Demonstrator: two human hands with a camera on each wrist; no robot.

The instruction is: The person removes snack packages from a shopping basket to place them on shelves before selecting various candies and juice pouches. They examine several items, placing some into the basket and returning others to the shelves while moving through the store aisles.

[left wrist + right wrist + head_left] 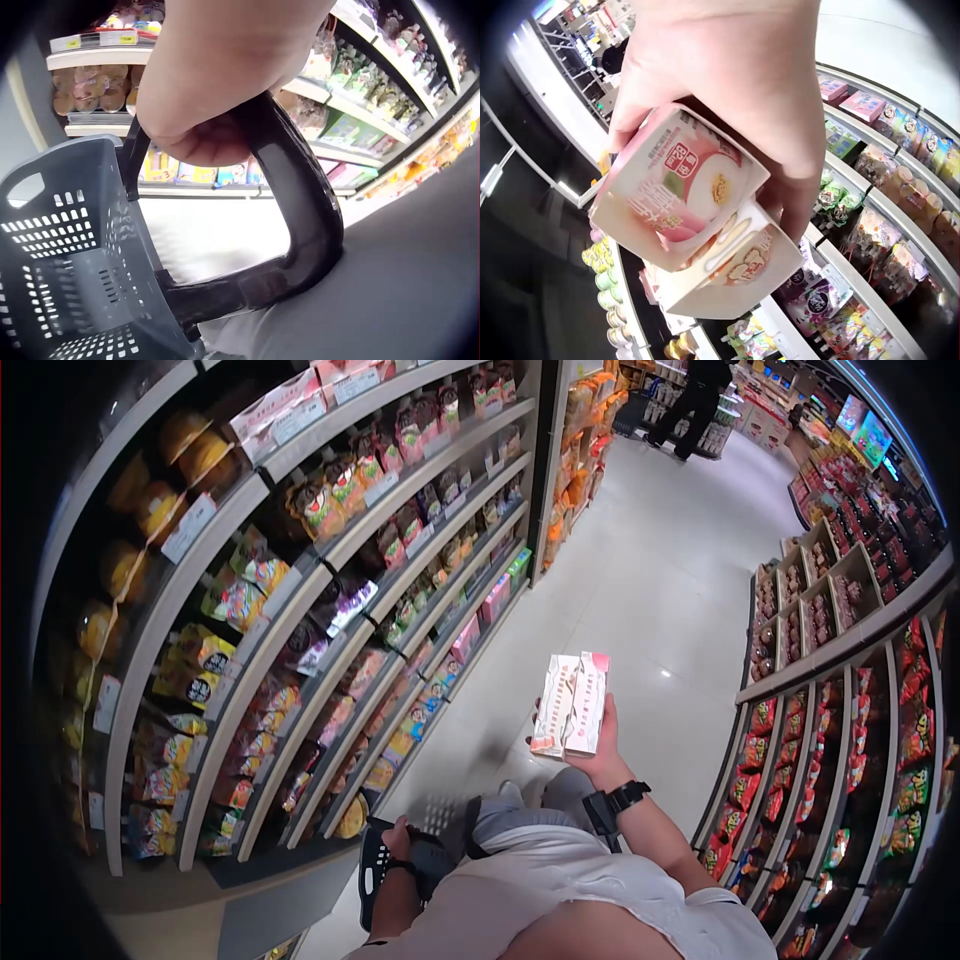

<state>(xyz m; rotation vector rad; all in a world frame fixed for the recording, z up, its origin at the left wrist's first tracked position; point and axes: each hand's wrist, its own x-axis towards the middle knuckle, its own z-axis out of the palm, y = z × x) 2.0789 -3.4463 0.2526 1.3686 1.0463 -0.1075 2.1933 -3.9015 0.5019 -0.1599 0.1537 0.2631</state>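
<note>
Two small cartons side by side, a pink-and-white one (592, 705) and a cream one (555, 705), are gripped together by my right hand (603, 758). In the right wrist view the pink carton (679, 187) lies against the cream carton (739, 270), with the right hand (727, 82) wrapped round both. At my left side, the left hand (398, 842) holds a basket. The left wrist view shows the left hand (225, 75) curled round the black handle (300, 202) of an empty grey basket (90, 277).
Shelves of packaged snacks (330, 600) rise on the left. More shelves with red packets (745, 790) curve along the right. A tiled aisle floor (640, 580) runs between them, and a person in dark clothes (695, 400) stands at its far end.
</note>
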